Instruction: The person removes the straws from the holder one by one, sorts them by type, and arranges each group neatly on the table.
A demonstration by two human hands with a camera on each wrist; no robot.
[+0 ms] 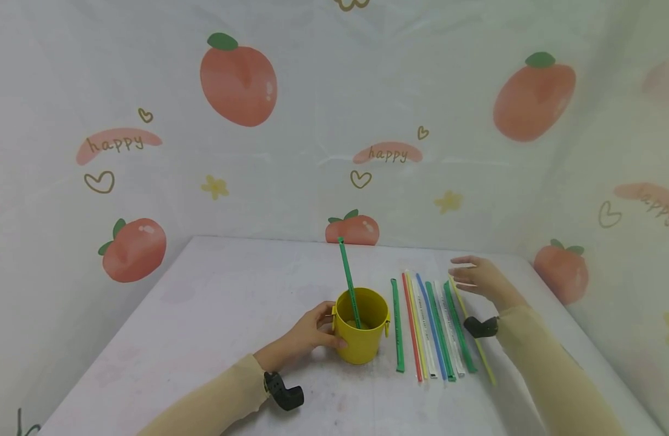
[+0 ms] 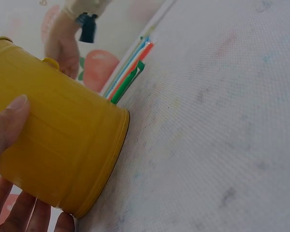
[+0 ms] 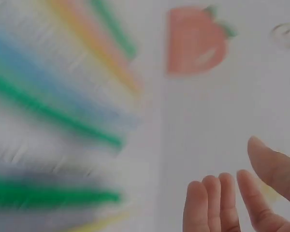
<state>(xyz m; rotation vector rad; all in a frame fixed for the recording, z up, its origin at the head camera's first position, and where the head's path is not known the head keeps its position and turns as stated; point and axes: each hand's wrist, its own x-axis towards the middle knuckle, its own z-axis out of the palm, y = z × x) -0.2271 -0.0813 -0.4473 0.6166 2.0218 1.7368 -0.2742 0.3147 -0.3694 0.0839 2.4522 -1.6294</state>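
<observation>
My left hand (image 1: 306, 334) holds a small yellow metal bucket (image 1: 359, 346) by its side, thumb in front and fingers behind. The bucket stands upright on the table, and a green wrapped straw (image 1: 346, 266) leans in it, its top well above the rim. Over on the right, my right hand (image 1: 483, 281) hovers at the far end of the straw row with fingers extended. In the right wrist view its thumb (image 3: 273, 166) is apart from the fingers and nothing lies between them. The outermost yellow straw (image 1: 480, 351) slants below that hand, its far tip by the fingers.
Right of the bucket lie several straws side by side: a separate green one (image 1: 397, 327), then red (image 1: 413, 330), yellow, white, blue (image 1: 431, 327) and more green ones (image 1: 460, 327). A printed curtain (image 1: 291, 169) hangs behind the white table (image 1: 220, 303).
</observation>
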